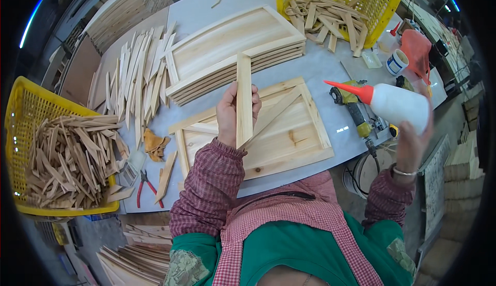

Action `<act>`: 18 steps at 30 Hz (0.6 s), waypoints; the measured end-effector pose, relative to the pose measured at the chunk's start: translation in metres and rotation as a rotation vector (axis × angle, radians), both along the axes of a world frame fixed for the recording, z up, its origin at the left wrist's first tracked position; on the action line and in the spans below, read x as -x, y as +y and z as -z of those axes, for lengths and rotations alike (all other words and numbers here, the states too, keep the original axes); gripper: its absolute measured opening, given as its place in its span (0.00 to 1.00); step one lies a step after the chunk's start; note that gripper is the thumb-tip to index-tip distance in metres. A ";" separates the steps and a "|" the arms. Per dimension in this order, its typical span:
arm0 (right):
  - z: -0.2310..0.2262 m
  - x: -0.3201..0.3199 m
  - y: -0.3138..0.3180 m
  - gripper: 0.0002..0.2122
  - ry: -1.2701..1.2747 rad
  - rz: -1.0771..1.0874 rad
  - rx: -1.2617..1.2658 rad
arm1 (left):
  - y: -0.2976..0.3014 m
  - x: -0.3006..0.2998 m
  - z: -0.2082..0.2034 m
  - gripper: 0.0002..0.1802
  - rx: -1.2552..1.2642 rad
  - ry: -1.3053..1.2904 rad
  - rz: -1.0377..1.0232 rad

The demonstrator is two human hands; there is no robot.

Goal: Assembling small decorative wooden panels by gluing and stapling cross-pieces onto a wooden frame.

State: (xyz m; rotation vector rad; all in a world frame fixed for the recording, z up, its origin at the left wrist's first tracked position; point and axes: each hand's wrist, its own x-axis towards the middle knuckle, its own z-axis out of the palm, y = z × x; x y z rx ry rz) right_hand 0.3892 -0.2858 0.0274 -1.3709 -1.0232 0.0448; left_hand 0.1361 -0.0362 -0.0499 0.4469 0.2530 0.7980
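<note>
My left hand (227, 111) is closed round a short wooden strip (244, 100) with slanted ends, held upright above the table. Beneath it lies a framed wooden panel (289, 138), with a diagonal strip (273, 114) across its upper right part. On the right, my right hand (413, 144) grips a white glue bottle (400, 107) near its base. The bottle is tipped on its side, and its red pointed nozzle (346, 89) points left toward the panel. A power tool (356, 115) with a green-yellow body rests on the table just left of the bottle.
Behind the panel stands a stack of framed panels (232, 48). Long wooden strips (142, 74) lie to its left. Yellow baskets of wood pieces stand at the left (18, 146) and far right (385, 6). Red-handled pliers (147, 187) and an orange cloth (155, 145) lie near the left basket.
</note>
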 end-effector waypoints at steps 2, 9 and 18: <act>-0.036 0.006 -0.020 0.38 -0.051 -0.074 -0.129 | -0.002 -0.005 -0.003 0.18 -0.006 0.015 -0.028; -0.060 0.019 0.001 0.37 -0.386 0.095 0.106 | -0.001 -0.008 0.013 0.24 0.183 0.012 0.077; 0.005 -0.001 0.002 0.25 1.103 -0.349 -0.189 | -0.016 -0.025 0.011 0.15 -0.060 0.053 0.066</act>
